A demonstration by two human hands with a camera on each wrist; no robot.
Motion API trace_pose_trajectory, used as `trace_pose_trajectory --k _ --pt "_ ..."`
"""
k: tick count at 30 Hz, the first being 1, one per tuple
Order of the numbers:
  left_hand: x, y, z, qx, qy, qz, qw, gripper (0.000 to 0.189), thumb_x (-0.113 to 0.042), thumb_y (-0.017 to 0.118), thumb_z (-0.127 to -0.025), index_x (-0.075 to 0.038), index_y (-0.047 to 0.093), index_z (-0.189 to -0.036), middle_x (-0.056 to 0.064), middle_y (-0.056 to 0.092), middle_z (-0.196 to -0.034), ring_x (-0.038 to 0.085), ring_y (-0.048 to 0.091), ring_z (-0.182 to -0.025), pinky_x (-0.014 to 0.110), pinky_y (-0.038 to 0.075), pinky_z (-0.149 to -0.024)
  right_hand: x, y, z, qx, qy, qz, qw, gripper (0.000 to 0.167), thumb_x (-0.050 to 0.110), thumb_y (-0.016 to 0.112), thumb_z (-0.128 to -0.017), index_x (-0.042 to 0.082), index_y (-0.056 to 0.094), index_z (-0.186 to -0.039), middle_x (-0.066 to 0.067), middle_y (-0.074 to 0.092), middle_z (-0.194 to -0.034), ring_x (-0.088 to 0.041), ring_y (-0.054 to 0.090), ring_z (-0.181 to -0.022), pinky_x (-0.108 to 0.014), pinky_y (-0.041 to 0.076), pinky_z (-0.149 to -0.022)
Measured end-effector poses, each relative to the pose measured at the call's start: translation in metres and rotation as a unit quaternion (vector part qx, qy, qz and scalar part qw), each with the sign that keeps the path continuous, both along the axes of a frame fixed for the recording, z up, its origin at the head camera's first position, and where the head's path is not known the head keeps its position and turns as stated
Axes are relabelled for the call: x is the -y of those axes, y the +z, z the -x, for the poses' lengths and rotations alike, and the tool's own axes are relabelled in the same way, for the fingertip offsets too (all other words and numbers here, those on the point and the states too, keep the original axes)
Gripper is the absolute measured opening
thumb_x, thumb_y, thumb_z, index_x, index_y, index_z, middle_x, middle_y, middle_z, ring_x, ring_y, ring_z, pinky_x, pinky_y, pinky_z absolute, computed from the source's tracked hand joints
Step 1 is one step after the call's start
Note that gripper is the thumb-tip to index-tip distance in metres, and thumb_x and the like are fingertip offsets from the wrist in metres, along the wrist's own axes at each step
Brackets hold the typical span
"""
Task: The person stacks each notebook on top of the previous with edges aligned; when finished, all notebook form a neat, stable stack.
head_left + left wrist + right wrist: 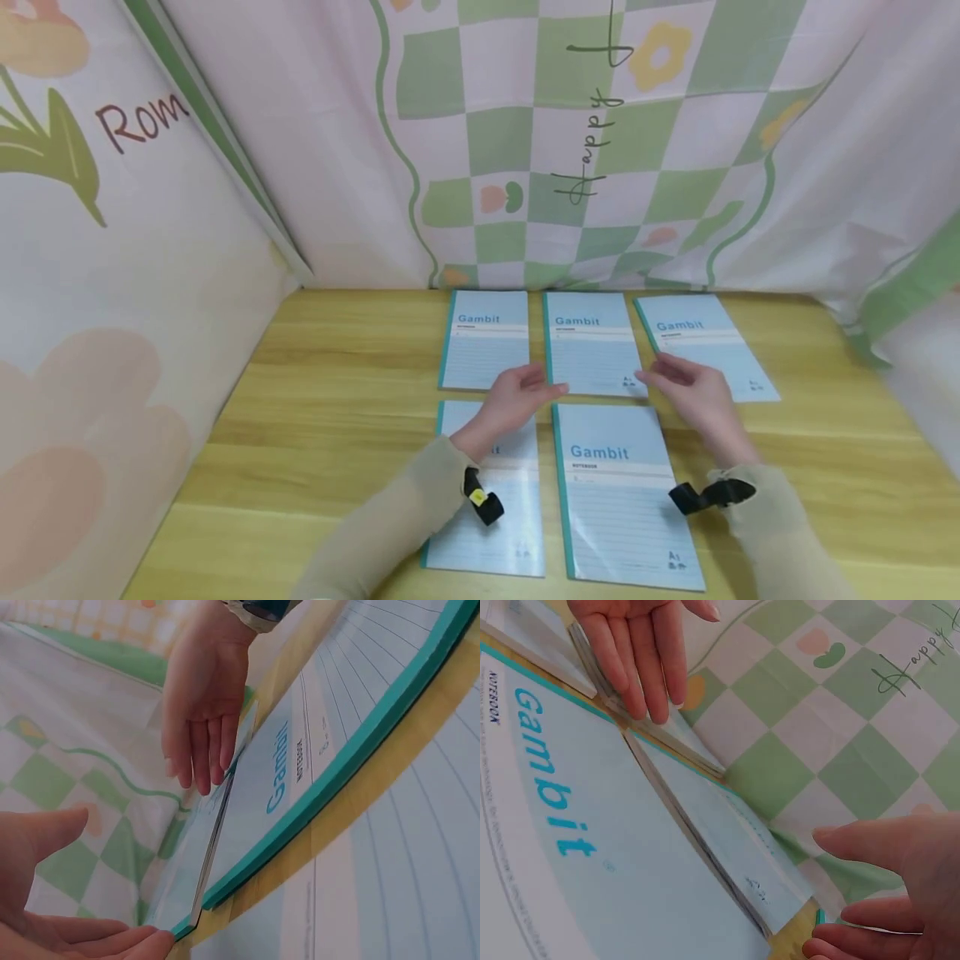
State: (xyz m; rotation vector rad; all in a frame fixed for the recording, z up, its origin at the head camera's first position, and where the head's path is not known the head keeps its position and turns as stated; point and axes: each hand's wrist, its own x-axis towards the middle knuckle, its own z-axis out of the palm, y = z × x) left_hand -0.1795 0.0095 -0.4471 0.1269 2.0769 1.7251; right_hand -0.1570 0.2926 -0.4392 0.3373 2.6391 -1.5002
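Light-blue "Gambit" notebooks with teal spines lie flat in two rows. In the head view, the back middle notebook [592, 350] has my left hand [513, 404] at its lower left corner and my right hand [697, 400] at its lower right corner. Both hands look relaxed, with thumbs towards each other and nothing gripped. My left forearm hides part of the front left notebook [495, 533]. Below the gap between the hands lies the front right notebook [622, 500]. The left wrist view shows the right hand [206, 697] palm-on, its fingers extended.
A back left notebook [487, 342] and a slightly slanted back right notebook [697, 333] flank the middle one. The wooden table [315, 400] meets a green-checked curtain [562, 167] behind the back row. Another printed curtain [150, 275] stands along the left.
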Motion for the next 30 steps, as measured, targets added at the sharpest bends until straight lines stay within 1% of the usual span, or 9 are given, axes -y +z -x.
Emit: trace_pose_trajectory --k 3,7,12,17,21,26,30 --pt "-0.008 -0.001 -0.003 0.004 0.009 0.007 0.9999 0.08 -0.043 0.076 -0.092 -0.004 0.041 -0.154 0.009 0.049 -0.152 0.026 0.048 -0.137 0.039 0.042 -0.11 -0.002 -0.004 -0.002 0.011 0.006 -0.007 0.9999 0.094 0.059 0.069 -0.092 0.001 0.033 -0.157 -0.025 0.046 -0.15 -0.044 0.041 -0.138 -0.06 0.038 -0.109" --pt "-0.014 -0.002 -0.005 0.002 0.026 0.016 0.9995 0.081 -0.039 0.076 -0.093 -0.001 0.04 -0.154 0.012 0.047 -0.153 0.027 0.046 -0.139 0.039 0.041 -0.111 -0.002 -0.007 -0.005 0.019 0.017 -0.015 0.9996 0.094 0.058 0.069 -0.092 -0.001 0.034 -0.156 -0.025 0.047 -0.15 -0.044 0.042 -0.138 -0.059 0.037 -0.11" --pt "-0.017 -0.004 -0.004 0.013 0.04 -0.006 0.9991 0.082 -0.037 0.078 -0.092 0.0 0.039 -0.154 0.012 0.048 -0.152 0.027 0.046 -0.139 0.039 0.041 -0.111 -0.002 -0.01 -0.007 0.016 0.015 -0.02 0.9996 0.092 0.057 0.07 -0.092 0.0 0.037 -0.155 -0.023 0.049 -0.149 -0.042 0.045 -0.136 -0.058 0.037 -0.11" --pt "-0.019 -0.005 -0.003 0.017 0.039 -0.019 0.9989 0.083 -0.038 0.078 -0.091 -0.001 0.04 -0.154 0.01 0.049 -0.151 0.026 0.046 -0.138 0.039 0.041 -0.111 0.002 -0.01 -0.008 0.029 0.013 -0.024 0.9992 0.093 0.061 0.07 -0.09 0.002 0.039 -0.155 -0.021 0.048 -0.15 -0.043 0.04 -0.139 -0.059 0.038 -0.109" --pt "-0.02 -0.004 -0.003 0.018 0.038 -0.01 0.9991 0.082 -0.038 0.078 -0.091 -0.001 0.04 -0.154 0.01 0.05 -0.15 0.026 0.046 -0.138 0.039 0.041 -0.111 0.003 -0.012 -0.008 0.026 0.012 -0.026 0.9993 0.093 0.061 0.071 -0.089 0.002 0.04 -0.154 -0.022 0.048 -0.15 -0.044 0.039 -0.14 -0.059 0.039 -0.108" --pt "-0.02 -0.002 -0.004 0.031 0.038 0.009 0.9988 0.083 -0.039 0.079 -0.09 -0.004 0.041 -0.154 0.008 0.05 -0.151 0.025 0.046 -0.138 0.04 0.041 -0.111 0.003 -0.016 -0.009 0.025 0.007 -0.016 0.9995 0.092 0.06 0.072 -0.089 0.005 0.04 -0.155 -0.02 0.048 -0.151 -0.043 0.038 -0.141 -0.058 0.038 -0.109" --pt "-0.02 0.0 -0.006 0.04 0.036 0.012 0.9985 0.085 -0.04 0.081 -0.088 -0.006 0.041 -0.155 0.006 0.049 -0.151 0.024 0.045 -0.138 0.04 0.042 -0.11 0.003 -0.018 -0.009 0.027 0.002 -0.011 0.9996 0.09 0.058 0.072 -0.089 0.007 0.04 -0.155 -0.019 0.047 -0.151 -0.041 0.038 -0.141 -0.057 0.038 -0.11"
